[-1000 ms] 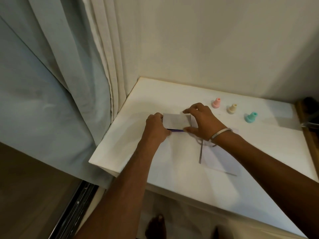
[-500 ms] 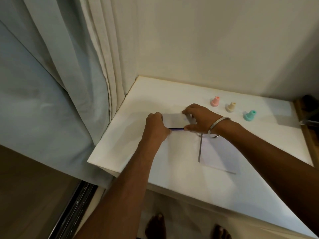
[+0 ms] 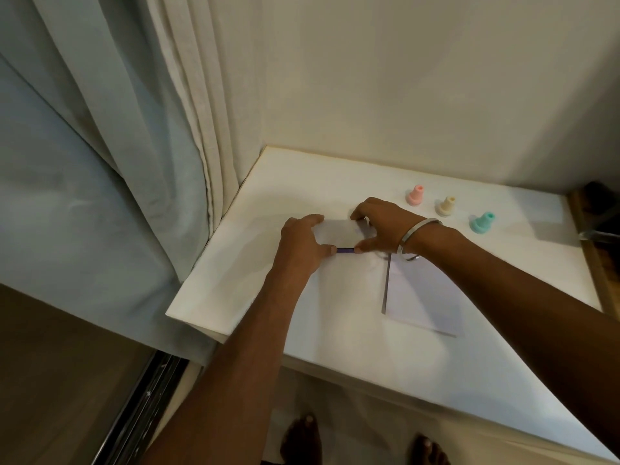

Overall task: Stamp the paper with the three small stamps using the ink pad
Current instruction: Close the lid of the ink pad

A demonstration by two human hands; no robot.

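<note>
Head camera, looking down: we stand barefoot at a white table point(image 3: 235, 297) pushed into a corner, and we take the ink pad point(image 3: 339, 233) as our landmark. It lies flat on the table near the far left part, a pale rectangular case with a dark purple strip showing along its near edge. Our left hand point(image 3: 302, 245) grips the pad's left end, fingers curled over the far side and thumb tip at the near edge. Our right hand point(image 3: 382, 226) grips the pad's right end in the same way, fingers bent over the far corner and thumb pressed to the near edge beside the purple strip. A metal bangle point(image 3: 416, 234) circles the right wrist. To the right of the pad and nearer to us, the paper point(image 3: 419, 297) lies flat on the table, partly under our right forearm, with a grey band along its left edge. Beyond the pad to the right, three small stamps stand upright in a row, apart from one another: the pink stamp point(image 3: 416, 195) closest to the pad, then the cream stamp point(image 3: 446, 206), then the teal stamp point(image 3: 482, 222) farthest. Left of the pad, pale curtains point(image 3: 134, 129) hang past the table's edge.
</note>
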